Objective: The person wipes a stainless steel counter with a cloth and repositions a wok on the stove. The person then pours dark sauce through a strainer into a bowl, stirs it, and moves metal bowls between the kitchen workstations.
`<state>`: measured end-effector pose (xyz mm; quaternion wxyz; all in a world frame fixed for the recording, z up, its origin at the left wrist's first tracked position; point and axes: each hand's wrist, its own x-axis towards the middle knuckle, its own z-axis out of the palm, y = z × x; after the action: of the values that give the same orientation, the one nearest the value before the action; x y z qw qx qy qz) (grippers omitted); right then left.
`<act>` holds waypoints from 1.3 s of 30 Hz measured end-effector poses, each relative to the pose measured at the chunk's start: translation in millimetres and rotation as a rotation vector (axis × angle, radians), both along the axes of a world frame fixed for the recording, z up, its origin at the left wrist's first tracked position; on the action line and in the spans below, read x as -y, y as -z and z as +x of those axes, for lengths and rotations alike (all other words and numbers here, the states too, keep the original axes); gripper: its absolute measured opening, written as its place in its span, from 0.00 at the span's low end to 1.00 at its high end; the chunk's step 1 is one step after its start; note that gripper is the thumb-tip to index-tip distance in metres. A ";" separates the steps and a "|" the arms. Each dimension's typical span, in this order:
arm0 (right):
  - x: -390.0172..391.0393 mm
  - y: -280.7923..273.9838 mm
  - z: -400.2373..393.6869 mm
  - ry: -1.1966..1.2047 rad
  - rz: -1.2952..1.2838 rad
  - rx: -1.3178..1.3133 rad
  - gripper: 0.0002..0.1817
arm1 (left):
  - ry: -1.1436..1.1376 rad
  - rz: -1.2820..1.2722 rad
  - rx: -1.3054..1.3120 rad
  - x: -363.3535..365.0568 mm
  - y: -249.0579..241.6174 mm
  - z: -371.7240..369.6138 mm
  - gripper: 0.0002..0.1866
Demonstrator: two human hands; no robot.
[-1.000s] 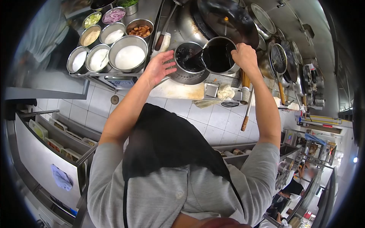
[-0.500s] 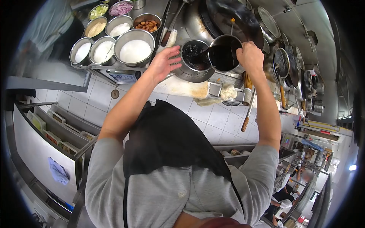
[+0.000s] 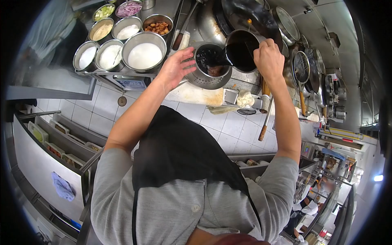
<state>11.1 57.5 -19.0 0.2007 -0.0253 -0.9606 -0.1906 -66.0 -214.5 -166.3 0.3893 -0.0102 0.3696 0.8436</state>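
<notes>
My right hand (image 3: 269,60) is closed on the far edge of a metal pot (image 3: 231,36) tipped to the left. Dark liquid (image 3: 241,56) runs over its lip in a stream. Below the lip stands a second, smaller metal pot (image 3: 199,69) with dark, bubbly liquid and a brownish patch inside. Around this one sits a perforated metal colander (image 3: 209,83). My left hand (image 3: 175,69) is held open at the left side of the receiving pot, fingers spread, thumb up, nothing in the palm.
Metal bowls of white powder (image 3: 145,56), browned chunks (image 3: 157,27) and sliced onion (image 3: 129,9) line the left counter. A large black wok (image 3: 255,18) stands behind the pots. Wooden-handled tools (image 3: 263,132) lie at right; a drawer (image 3: 61,136) is open at lower left.
The pot in my right hand has tilted further left and risen slightly, its liquid still streaming. My left hand stays open in nearly the same place.
</notes>
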 end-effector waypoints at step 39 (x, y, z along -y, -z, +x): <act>-9.0 33.4 -3.3 -0.251 -0.166 -0.337 0.07 | -0.012 -0.040 0.058 12.7 -17.2 -22.9 0.28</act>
<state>7.8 66.5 -52.4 0.3778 0.0463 -0.9215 -0.0773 -88.9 -227.2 -149.1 0.3947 -0.0447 0.3749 0.8376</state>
